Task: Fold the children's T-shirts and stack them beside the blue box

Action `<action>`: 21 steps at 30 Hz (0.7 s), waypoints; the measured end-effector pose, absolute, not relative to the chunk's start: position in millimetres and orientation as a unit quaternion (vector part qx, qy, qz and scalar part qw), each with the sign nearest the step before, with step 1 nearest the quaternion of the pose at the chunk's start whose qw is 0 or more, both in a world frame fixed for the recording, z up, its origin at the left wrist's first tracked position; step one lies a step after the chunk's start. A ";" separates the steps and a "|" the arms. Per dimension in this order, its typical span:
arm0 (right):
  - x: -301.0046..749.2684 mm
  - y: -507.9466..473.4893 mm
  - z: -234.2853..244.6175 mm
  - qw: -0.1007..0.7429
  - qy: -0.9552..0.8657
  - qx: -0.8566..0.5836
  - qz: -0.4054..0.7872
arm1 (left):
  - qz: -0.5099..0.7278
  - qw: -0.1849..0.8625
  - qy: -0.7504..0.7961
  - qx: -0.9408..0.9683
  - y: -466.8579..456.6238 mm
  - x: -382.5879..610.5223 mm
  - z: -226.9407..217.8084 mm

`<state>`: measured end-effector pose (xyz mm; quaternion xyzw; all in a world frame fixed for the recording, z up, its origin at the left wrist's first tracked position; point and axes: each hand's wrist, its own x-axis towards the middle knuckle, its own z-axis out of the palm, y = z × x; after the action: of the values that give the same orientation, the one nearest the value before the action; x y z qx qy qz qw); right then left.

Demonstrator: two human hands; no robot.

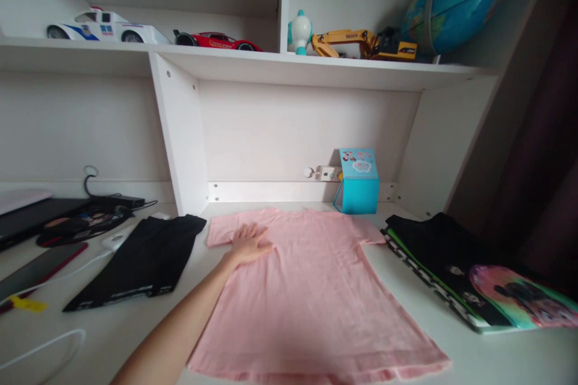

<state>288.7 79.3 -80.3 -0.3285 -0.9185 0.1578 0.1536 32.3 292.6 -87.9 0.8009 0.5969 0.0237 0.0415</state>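
Observation:
A pink T-shirt (pixel 311 295) lies spread out on the white desk, its hem toward me and its shoulders toward the back. My left hand (pixel 249 245) rests flat on the shirt near the left sleeve, fingers spread, palm against the cloth. Small creases run out from around the fingers. Nothing is gripped in that hand. My right hand does not appear in the picture. Left of the shirt lies a dark piece of folded clothing (pixel 144 261).
At right sits a stack of dark folded clothes (pixel 433 252) with a colourful printed item (pixel 528 301). A blue desk calendar (pixel 360 192) stands behind the shirt. Cables and dark devices (pixel 49 264) lie left. The shelf above holds toy cars (pixel 108 27), a toy excavator (pixel 361 42) and a globe (pixel 456 6).

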 end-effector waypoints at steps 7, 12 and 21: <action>352.6 204.4 -72.8 0.127 -0.781 -0.611 0.024 | 0.032 0.039 0.603 0.796 287.6 36.0 -85.0; 376.0 254.8 -122.2 0.087 -0.753 -0.652 0.005 | 0.040 0.043 0.602 0.797 288.1 33.9 -87.8; 387.1 251.7 -135.3 0.096 -0.768 -0.633 -0.024 | 0.074 0.033 0.604 0.793 281.2 40.8 -93.8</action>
<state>387.1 251.7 -135.3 -0.6333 -0.7675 -0.0242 0.0959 40.8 281.2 -93.8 0.7931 0.6036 0.0743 0.0335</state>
